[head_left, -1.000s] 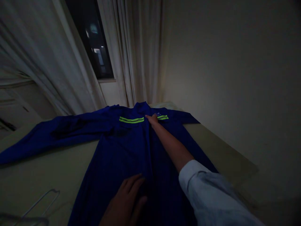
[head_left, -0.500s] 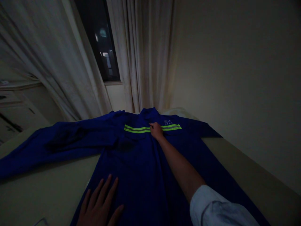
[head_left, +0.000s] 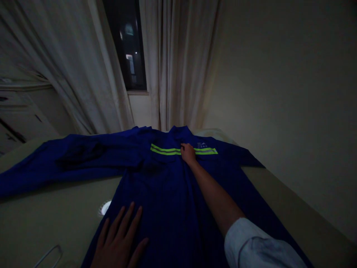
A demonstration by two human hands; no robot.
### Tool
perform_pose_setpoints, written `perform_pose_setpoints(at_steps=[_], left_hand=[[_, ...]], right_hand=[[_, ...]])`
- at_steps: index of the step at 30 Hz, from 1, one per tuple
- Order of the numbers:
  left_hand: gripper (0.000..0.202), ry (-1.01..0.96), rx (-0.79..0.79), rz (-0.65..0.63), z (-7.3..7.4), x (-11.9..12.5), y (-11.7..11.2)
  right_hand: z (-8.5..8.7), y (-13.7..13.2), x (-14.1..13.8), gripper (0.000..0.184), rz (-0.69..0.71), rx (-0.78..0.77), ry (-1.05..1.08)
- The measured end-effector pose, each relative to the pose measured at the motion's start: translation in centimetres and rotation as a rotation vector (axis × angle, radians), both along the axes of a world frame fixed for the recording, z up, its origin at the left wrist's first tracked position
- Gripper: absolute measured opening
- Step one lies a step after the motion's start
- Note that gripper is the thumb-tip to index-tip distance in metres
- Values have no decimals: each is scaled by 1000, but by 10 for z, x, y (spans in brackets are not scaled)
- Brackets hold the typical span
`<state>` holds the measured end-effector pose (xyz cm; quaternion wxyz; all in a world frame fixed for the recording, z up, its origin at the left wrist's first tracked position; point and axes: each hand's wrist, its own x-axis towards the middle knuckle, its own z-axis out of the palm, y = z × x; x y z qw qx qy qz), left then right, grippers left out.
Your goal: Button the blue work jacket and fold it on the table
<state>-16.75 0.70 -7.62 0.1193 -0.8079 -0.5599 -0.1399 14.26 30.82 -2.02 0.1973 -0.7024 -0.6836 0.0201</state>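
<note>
A dark blue jacket [head_left: 167, 201] with a yellow-green reflective stripe [head_left: 164, 150] across the chest lies spread flat on a pale surface [head_left: 41, 212]. Its left sleeve [head_left: 64, 160] stretches out toward the left. My left hand [head_left: 119, 240] rests flat on the jacket's lower left part, fingers spread. My right hand [head_left: 188, 153] reaches far forward and presses on the chest at the stripe, near the front opening; its fingers look curled down onto the cloth.
Pale curtains [head_left: 173, 63] hang either side of a dark window [head_left: 126, 44] behind the surface. A plain wall [head_left: 279, 85] runs along the right. A wire hanger [head_left: 48, 255] lies at the lower left, and a small white round thing [head_left: 104, 208] sits beside the jacket's edge.
My left hand went from the jacket's middle to its lower left part and spread flat. My right hand stayed at the chest stripe. The view shifted, so the hanger shows again.
</note>
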Motion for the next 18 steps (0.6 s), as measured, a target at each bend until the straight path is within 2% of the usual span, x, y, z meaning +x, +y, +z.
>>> perform_pose_setpoints(at_steps=[6,18], left_hand=[[80,-14,39,-9,2,2,-2],[74,-51,20,21,0,6,-5]], right_hand=[[0,-3,-7,37,-20,-15,-72],[5,-9,-12,34,-2,-25,-203]])
